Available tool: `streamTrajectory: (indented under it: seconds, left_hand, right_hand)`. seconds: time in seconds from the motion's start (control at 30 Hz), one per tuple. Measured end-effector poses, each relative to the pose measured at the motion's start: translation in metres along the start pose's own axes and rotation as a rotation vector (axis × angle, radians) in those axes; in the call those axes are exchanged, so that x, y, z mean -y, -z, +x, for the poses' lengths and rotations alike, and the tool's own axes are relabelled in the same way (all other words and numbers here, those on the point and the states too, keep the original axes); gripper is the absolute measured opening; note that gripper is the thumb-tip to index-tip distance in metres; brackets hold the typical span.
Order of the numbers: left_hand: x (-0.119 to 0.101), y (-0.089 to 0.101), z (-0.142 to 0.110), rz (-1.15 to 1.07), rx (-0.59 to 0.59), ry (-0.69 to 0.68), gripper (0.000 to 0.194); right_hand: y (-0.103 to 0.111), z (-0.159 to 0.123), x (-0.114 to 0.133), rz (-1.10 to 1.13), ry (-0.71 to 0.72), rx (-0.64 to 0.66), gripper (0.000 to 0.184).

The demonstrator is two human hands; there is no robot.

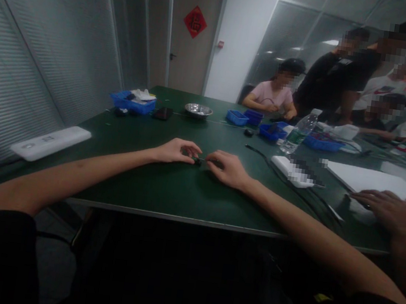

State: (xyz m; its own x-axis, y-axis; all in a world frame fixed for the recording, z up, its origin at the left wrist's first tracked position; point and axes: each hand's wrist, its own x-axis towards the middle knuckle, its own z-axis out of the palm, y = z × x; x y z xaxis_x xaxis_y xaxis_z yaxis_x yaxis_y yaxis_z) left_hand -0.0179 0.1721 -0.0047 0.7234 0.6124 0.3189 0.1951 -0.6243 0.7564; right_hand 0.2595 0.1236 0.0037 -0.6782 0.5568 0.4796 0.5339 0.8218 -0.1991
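Observation:
Over the middle of the green table (pixel 166 195), my left hand (pixel 177 151) is closed on a small dark part (pixel 197 161), its thumb and fingers bent around it. What kind of part it is cannot be made out. Facing it from the right, my right hand (pixel 228 168) is pinched, fingertips just short of the left hand's. Something thin and pale (pixel 202 159) shows between the two hands, touching or nearly touching the right fingertips. It is too small to name.
A metal bowl (pixel 198 111) and blue trays (pixel 237 117) stand farther back. Left lies a white power strip (pixel 51 143). To the right are a plastic bottle (pixel 300 131), a black cable (pixel 263 156), a white box (pixel 287 171) and another person's hand (pixel 387 210). Several people sit or stand beyond.

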Motion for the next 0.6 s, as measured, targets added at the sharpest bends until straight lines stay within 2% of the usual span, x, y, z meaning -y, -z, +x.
streamTrajectory:
  seconds: [0.2,0.6]
  left_hand:
    - [-0.0024,0.0007,-0.0009,0.050,-0.004,0.013,0.039]
    - [-0.0002,-0.0002,0.0005,0.044,0.012,-0.014,0.034]
  right_hand:
    - [-0.0006,0.0007,0.0020,-0.013,0.030,0.053,0.021]
    - [-0.0026,0.0003,-0.0011,0.090,0.085,0.050,0.022]
